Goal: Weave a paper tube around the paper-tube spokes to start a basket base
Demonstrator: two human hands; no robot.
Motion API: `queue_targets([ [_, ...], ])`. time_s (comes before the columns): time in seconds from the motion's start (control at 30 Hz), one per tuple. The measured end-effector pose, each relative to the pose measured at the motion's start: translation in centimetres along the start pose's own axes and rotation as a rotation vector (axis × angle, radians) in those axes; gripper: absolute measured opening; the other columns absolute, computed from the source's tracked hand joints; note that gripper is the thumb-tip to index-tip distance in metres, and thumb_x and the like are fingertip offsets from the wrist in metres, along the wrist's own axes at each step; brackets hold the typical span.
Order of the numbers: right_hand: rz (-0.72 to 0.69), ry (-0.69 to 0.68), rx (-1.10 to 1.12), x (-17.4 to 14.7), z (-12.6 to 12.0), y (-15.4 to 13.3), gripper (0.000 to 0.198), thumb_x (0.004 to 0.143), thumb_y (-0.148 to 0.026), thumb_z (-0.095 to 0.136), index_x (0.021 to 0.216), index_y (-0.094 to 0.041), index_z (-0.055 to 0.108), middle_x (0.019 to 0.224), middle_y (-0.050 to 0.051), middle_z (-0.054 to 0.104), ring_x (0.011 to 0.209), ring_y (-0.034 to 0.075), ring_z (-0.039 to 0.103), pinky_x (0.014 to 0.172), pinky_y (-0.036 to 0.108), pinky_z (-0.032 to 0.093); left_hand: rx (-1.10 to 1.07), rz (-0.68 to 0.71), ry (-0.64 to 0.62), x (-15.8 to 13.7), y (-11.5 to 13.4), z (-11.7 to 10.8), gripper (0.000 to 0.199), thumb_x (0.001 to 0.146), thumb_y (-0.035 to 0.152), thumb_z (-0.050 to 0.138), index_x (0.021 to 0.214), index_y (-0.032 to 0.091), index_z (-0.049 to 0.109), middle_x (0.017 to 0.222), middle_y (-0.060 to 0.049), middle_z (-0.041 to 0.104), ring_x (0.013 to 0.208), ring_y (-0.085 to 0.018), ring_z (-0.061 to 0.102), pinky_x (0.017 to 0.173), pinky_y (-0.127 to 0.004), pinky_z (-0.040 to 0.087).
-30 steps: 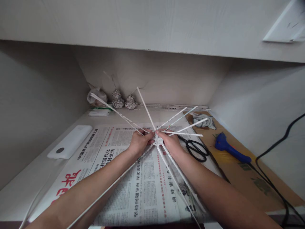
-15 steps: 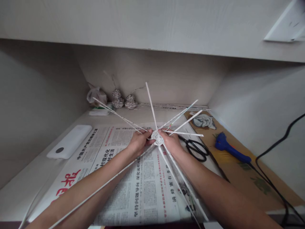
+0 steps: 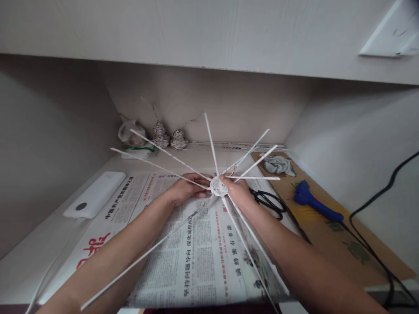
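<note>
A small round woven piece of rolled paper strips (image 3: 218, 186) is held up over the newspaper, its white paper strips (image 3: 255, 162) spreading outward like spokes. My right hand (image 3: 238, 188) pinches its right side, thumb on top and the other fingers partly hidden beneath. At the left edge is my left hand (image 3: 187, 188), fingers stretched out behind two strips that slant up to the left. It grips nothing that I can see. One long strip (image 3: 147, 255) runs down toward the front left, over my left forearm. Other strips hang down between my forearms.
Newspaper (image 3: 199, 257) covers the tabletop. Black-handled scissors (image 3: 270, 204) lie by my right hand. A blue glue gun (image 3: 316, 203) rests on cardboard (image 3: 327, 244), with a black cable. A white power bank (image 3: 94, 195) lies left. Two woven gourd shapes (image 3: 160, 136) stand at the back.
My left hand has loosened from the woven piece and moved slightly left. The two left strips have spread apart. My right hand keeps its hold.
</note>
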State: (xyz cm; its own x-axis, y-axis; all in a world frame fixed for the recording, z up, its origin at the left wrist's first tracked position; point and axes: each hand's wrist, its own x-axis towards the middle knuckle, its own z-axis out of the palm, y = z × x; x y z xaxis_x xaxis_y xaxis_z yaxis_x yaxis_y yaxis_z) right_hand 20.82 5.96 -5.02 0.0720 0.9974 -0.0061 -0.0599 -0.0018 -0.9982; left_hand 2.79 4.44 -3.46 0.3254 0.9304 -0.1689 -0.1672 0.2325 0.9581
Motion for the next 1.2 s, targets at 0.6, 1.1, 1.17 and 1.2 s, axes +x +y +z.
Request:
queue_targets([
  [0.6,-0.188,-0.085,-0.275,-2.0,0.7,-0.5,0.015,0.074,-0.036,0.062,0.071,-0.021,0.066,0.063,0.0,0.067,0.056,0.017,0.059,0.054,0.027,0.045,-0.092,0.096,0.209,0.7,-1.5,2.0,0.028,0.051,0.026,0.087,0.071,0.012,0.073,0.057,0.0,0.063,0.039,-0.003,0.041,0.036,-0.017,0.026],
  [1.1,-0.017,-0.069,-0.206,-1.5,0.4,0.2,0.031,0.07,-0.051,0.069,0.073,-0.021,0.063,0.056,-0.001,0.063,0.041,0.015,0.054,0.038,0.025,0.039,-0.175,0.054,0.337,0.8,-1.9,2.6,0.034,0.042,0.025,0.09,0.063,0.011,0.068,0.061,0.001,0.061,0.054,-0.008,0.058,0.052,-0.019,0.051],
  [1.17,0.028,-0.052,-0.195,-1.6,0.5,0.1,0.035,0.07,-0.056,0.068,0.07,-0.021,0.061,0.052,-0.002,0.061,0.037,0.014,0.05,0.035,0.025,0.036,-0.179,0.051,0.34,0.8,-1.9,2.7,0.035,0.043,0.025,0.09,0.065,0.011,0.067,0.062,0.001,0.061,0.053,-0.008,0.057,0.048,-0.018,0.05],
  [1.2,0.025,-0.045,-0.181,-1.6,0.6,0.0,0.036,0.069,-0.056,0.069,0.069,-0.021,0.06,0.051,-0.003,0.06,0.037,0.013,0.05,0.036,0.025,0.037,-0.187,0.048,0.34,0.8,-1.8,2.7,0.034,0.044,0.025,0.09,0.065,0.01,0.066,0.062,0.0,0.06,0.052,-0.008,0.056,0.046,-0.017,0.048],
])
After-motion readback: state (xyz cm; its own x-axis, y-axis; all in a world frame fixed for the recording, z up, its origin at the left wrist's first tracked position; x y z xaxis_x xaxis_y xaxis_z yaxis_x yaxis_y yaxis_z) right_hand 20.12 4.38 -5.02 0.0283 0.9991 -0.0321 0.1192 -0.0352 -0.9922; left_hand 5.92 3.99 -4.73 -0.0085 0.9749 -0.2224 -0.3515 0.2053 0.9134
